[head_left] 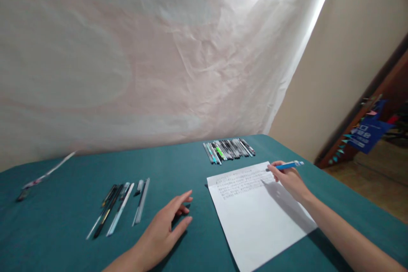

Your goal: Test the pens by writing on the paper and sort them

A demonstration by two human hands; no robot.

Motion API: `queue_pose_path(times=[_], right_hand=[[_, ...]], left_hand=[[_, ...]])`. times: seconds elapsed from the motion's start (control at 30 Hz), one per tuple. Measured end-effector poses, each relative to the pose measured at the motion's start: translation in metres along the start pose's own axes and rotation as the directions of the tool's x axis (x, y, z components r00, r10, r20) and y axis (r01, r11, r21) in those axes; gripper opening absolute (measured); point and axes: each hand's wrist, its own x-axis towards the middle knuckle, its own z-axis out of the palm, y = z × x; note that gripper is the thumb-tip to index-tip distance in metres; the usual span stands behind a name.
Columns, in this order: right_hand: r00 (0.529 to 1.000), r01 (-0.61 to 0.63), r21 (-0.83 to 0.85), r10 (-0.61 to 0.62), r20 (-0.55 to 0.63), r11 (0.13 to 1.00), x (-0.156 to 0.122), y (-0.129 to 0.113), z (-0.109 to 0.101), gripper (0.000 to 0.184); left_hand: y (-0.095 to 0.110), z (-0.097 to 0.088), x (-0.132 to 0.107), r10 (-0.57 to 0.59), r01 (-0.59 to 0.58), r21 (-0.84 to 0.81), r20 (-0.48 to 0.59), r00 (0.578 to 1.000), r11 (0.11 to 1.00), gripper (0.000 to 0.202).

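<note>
A few pens (120, 210) lie left of the left hand (161, 224), which is released, fingers apart on the near side. Pen row (228, 150) lies beyond the written paper (251, 231); right hand (289, 182) pinches blue pen (288, 165), tip at its far corner.

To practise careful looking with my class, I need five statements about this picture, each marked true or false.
1. The right hand holds a blue pen. True.
2. A row of pens lies beyond the paper. True.
3. The paper is blank. False: writing covers its upper part.
4. The left hand grips a pen. False: it holds nothing.
5. The tabletop is bright red. False: it is blue-green.
</note>
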Motion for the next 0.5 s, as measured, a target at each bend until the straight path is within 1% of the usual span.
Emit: queue_pose_path(times=[0.07, 0.17, 0.27, 0.37, 0.5], right_hand=[[0.999, -0.040, 0.061, 0.040, 0.007, 0.997, -0.002, 0.011, -0.008, 0.030], [0.997, -0.066, 0.156, 0.058, 0.054, 0.986, -0.004, 0.021, -0.010, 0.028], [0.997, -0.069, 0.154, 0.062, 0.045, 0.986, -0.006, 0.027, -0.009, 0.027], [0.999, -0.050, 0.150, 0.046, 0.029, 0.987, -0.006, 0.030, -0.012, 0.028], [1.000, 0.005, 0.162, -0.009, 0.021, 0.987, -0.007, 0.033, -0.019, 0.026]], left_hand=[[0.003, 0.002, -0.002, 0.019, -0.020, 0.070, 0.019, 1.000, 0.997, 0.045], [0.010, 0.007, -0.005, 0.047, -0.052, 0.178, 0.033, 0.998, 0.983, 0.047], [0.021, 0.014, -0.005, 0.098, -0.125, 0.270, 0.111, 0.989, 0.955, 0.049], [0.032, 0.022, 0.002, 0.161, -0.223, 0.296, 0.221, 0.962, 0.929, 0.048], [0.040, 0.031, 0.017, 0.222, -0.314, 0.296, 0.307, 0.925, 0.902, 0.049]])
